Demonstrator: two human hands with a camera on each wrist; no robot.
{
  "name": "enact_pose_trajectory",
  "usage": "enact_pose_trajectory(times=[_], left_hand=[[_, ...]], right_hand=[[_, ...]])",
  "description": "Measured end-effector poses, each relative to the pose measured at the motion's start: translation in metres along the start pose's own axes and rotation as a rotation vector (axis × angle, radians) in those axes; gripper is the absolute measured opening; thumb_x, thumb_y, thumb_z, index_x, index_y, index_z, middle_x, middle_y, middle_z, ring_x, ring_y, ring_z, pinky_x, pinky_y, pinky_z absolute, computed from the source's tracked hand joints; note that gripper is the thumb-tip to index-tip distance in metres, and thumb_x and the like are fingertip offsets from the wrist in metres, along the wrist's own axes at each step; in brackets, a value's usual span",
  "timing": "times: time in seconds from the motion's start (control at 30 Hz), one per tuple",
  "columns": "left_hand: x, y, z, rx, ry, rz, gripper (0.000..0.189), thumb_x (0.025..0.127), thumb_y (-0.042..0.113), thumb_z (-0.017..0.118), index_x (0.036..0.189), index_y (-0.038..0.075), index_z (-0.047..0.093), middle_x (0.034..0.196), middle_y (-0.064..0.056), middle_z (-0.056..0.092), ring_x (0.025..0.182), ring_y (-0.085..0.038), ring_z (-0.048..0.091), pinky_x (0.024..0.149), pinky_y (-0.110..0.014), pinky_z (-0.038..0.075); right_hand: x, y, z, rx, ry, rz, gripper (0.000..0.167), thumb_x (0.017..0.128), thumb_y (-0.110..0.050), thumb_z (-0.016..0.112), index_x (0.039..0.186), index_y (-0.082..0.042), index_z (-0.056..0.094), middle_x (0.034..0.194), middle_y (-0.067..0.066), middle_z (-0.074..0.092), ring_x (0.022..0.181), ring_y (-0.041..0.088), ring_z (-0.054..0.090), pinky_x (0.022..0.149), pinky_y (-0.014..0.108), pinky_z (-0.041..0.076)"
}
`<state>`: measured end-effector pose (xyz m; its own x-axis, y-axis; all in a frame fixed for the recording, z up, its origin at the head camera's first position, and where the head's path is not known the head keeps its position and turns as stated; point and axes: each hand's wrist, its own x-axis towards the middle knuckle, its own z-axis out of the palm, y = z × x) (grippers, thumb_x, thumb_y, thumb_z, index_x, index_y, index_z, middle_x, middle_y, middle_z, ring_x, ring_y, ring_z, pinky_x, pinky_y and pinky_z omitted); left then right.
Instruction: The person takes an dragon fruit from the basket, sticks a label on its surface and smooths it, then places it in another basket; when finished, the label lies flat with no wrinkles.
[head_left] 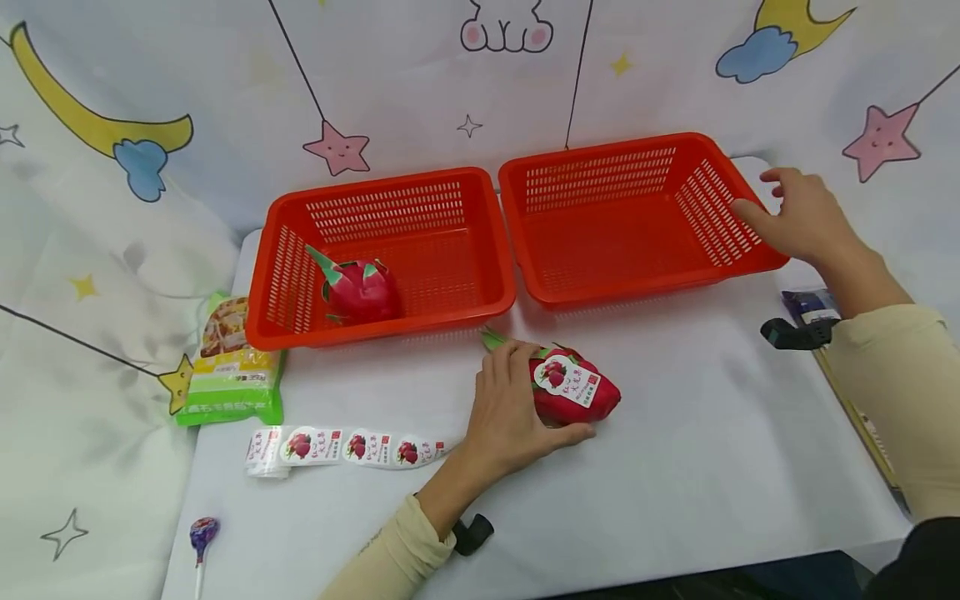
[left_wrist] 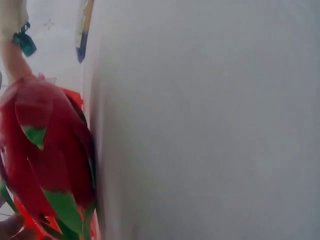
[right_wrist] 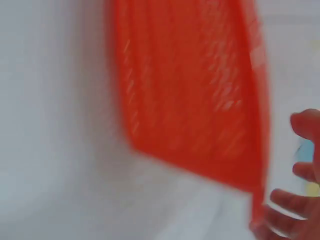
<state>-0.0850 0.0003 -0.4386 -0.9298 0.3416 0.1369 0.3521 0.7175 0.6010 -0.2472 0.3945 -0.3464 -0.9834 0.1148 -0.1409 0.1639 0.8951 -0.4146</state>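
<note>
A red dragon fruit [head_left: 573,383] with green-tipped scales and a white printed sticker [head_left: 567,379] lies on the white table in front of the baskets. My left hand [head_left: 510,408] grips it, fingers over its stem end and thumb along its near side. In the left wrist view the dragon fruit [left_wrist: 47,155] fills the left edge. At the right end of the right red basket [head_left: 600,242], my right hand [head_left: 806,212] hovers with fingers spread and thumb over the rim. The right wrist view shows loosely spread fingers [right_wrist: 290,205] beside that basket [right_wrist: 190,100], blurred.
Another dragon fruit [head_left: 363,292] sits in the left red basket [head_left: 382,333]. A roll of stickers [head_left: 330,447] trails toward my left wrist. Left of it are a green-yellow food packet [head_left: 232,375] and a lollipop [head_left: 202,533]. Under my right arm lies a dark packet [head_left: 810,304].
</note>
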Motion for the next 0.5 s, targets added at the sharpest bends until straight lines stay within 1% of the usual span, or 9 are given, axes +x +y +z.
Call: enact_pose_trajectory(times=[0.03, 0.07, 0.13, 0.2, 0.3, 0.37, 0.43, 0.5], left_hand=[[0.0, 0.001, 0.001, 0.0, 0.009, 0.005, 0.11, 0.066, 0.067, 0.084, 0.149, 0.014, 0.034, 0.148, -0.006, 0.041, 0.134, -0.019, 0.039, 0.104, -0.042, 0.045], [0.0, 0.001, 0.002, 0.002, 0.013, 0.01, 0.115, 0.065, 0.067, 0.085, 0.152, 0.015, 0.03, 0.152, -0.006, 0.039, 0.138, -0.02, 0.037, 0.107, -0.044, 0.043], [0.001, 0.003, 0.004, 0.018, 0.008, 0.028, 0.123, 0.064, 0.067, 0.086, 0.156, 0.015, 0.023, 0.157, -0.006, 0.034, 0.145, -0.021, 0.032, 0.11, -0.047, 0.042], [0.001, 0.004, 0.006, 0.056, -0.01, 0.046, 0.129, 0.062, 0.069, 0.086, 0.158, 0.016, 0.018, 0.159, -0.005, 0.032, 0.148, -0.022, 0.029, 0.111, -0.048, 0.041], [0.001, 0.007, 0.009, 0.129, -0.04, 0.07, 0.133, 0.06, 0.073, 0.085, 0.159, 0.016, 0.016, 0.158, -0.006, 0.033, 0.149, -0.025, 0.028, 0.109, -0.051, 0.041], [0.0, 0.008, 0.012, 0.164, -0.049, 0.083, 0.134, 0.058, 0.074, 0.085, 0.158, 0.017, 0.017, 0.156, -0.007, 0.035, 0.148, -0.027, 0.029, 0.106, -0.052, 0.044], [0.0, 0.008, 0.014, 0.189, -0.038, 0.097, 0.131, 0.058, 0.073, 0.087, 0.157, 0.019, 0.019, 0.154, -0.009, 0.038, 0.146, -0.028, 0.031, 0.103, -0.052, 0.049], [0.001, 0.008, 0.017, 0.205, -0.007, 0.111, 0.125, 0.06, 0.068, 0.089, 0.155, 0.02, 0.024, 0.149, -0.01, 0.041, 0.144, -0.028, 0.034, 0.098, -0.049, 0.054]], right_hand=[[0.006, 0.009, 0.001, -0.002, -0.037, 0.035, 0.087, 0.102, -0.049, 0.049, 0.16, 0.003, 0.011, 0.151, 0.041, 0.029, 0.127, 0.057, 0.039, 0.091, 0.071, 0.049], [0.01, 0.017, 0.003, 0.006, -0.076, 0.065, 0.091, 0.101, -0.052, 0.047, 0.16, 0.003, 0.005, 0.15, 0.042, 0.028, 0.125, 0.057, 0.04, 0.091, 0.07, 0.05], [0.017, 0.029, 0.008, 0.035, -0.136, 0.101, 0.095, 0.101, -0.055, 0.045, 0.159, 0.005, -0.001, 0.144, 0.042, 0.032, 0.115, 0.054, 0.048, 0.087, 0.066, 0.055], [0.021, 0.036, 0.013, 0.085, -0.176, 0.111, 0.095, 0.102, -0.055, 0.044, 0.159, 0.006, -0.002, 0.14, 0.04, 0.035, 0.104, 0.047, 0.057, 0.082, 0.058, 0.059], [0.026, 0.039, 0.02, 0.134, -0.191, 0.099, 0.09, 0.104, -0.049, 0.045, 0.158, 0.007, 0.002, 0.137, 0.036, 0.04, 0.091, 0.034, 0.064, 0.072, 0.047, 0.063], [0.028, 0.039, 0.022, 0.158, -0.195, 0.087, 0.085, 0.105, -0.045, 0.045, 0.158, 0.007, 0.004, 0.137, 0.035, 0.041, 0.088, 0.029, 0.065, 0.07, 0.043, 0.063], [0.03, 0.039, 0.022, 0.163, -0.192, 0.081, 0.082, 0.105, -0.043, 0.044, 0.158, 0.008, 0.005, 0.135, 0.036, 0.042, 0.086, 0.028, 0.065, 0.068, 0.041, 0.063], [0.03, 0.038, 0.022, 0.165, -0.192, 0.078, 0.08, 0.106, -0.041, 0.043, 0.157, 0.009, 0.006, 0.135, 0.036, 0.042, 0.086, 0.028, 0.065, 0.067, 0.04, 0.062]])
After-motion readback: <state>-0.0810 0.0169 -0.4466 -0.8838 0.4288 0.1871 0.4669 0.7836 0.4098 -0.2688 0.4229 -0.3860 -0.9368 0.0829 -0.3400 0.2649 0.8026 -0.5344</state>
